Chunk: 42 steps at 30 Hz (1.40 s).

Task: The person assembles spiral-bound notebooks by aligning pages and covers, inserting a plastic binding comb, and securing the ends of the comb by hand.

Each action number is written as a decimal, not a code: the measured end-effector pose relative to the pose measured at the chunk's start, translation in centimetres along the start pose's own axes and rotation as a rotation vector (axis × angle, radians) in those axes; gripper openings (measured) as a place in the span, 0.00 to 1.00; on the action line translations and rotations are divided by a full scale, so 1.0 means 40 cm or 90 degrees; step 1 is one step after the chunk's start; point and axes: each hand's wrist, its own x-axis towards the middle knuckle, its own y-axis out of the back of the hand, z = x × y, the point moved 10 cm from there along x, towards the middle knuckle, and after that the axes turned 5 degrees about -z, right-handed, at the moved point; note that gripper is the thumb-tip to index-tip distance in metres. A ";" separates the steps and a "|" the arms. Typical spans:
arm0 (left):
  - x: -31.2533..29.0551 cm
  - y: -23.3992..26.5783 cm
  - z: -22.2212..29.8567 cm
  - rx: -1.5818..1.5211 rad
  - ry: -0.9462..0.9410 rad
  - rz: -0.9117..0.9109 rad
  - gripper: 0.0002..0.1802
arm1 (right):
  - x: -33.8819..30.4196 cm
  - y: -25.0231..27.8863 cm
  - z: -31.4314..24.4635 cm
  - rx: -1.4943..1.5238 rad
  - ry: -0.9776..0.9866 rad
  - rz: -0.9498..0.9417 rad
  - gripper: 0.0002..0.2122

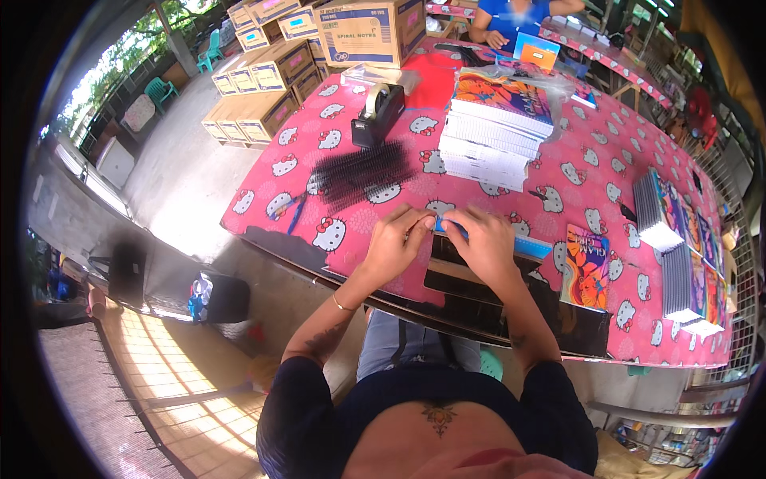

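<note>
A broad table [594,239] under a pink cat-print cover fills much of the view, its near edge just in front of the person. Beyond its far left corner, cardboard boxes [271,68] stand stacked in tiers. Across the table, partly cut off by the frame, is a co-worker in a blue shirt [511,12]. Nearer stands a tall stack of notebooks [495,132] with a colourful cover on top, while shorter notebook piles [694,279] sit toward the right edge. A heap of black spiral coils [363,172] lies left of the tall stack. The left hand [399,239] and right hand [487,243] meet at the near edge of the table. Right of them a single floral-covered notebook [586,267] lies flat. Behind the coils is a black tape dispenser [379,116]. A blue strip [532,247], its exact kind unclear, lies beneath the right hand and reaches out past it; the fingertips of both hands are pinched together on its left end. Smallest is a thin bracelet [343,304] around the left wrist.
</note>
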 end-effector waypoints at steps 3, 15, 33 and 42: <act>0.008 0.000 -0.005 0.015 0.015 -0.006 0.09 | -0.004 -0.003 0.005 0.016 -0.018 -0.007 0.05; -0.012 -0.006 0.017 0.104 -0.036 0.048 0.10 | -0.005 -0.010 0.004 0.000 0.012 -0.036 0.05; -0.014 -0.137 0.092 0.491 -0.225 0.011 0.38 | -0.040 0.010 0.079 0.016 -0.031 -0.086 0.08; 0.055 -0.101 0.054 0.354 -0.111 -0.201 0.34 | -0.030 0.005 0.072 0.050 -0.018 -0.111 0.09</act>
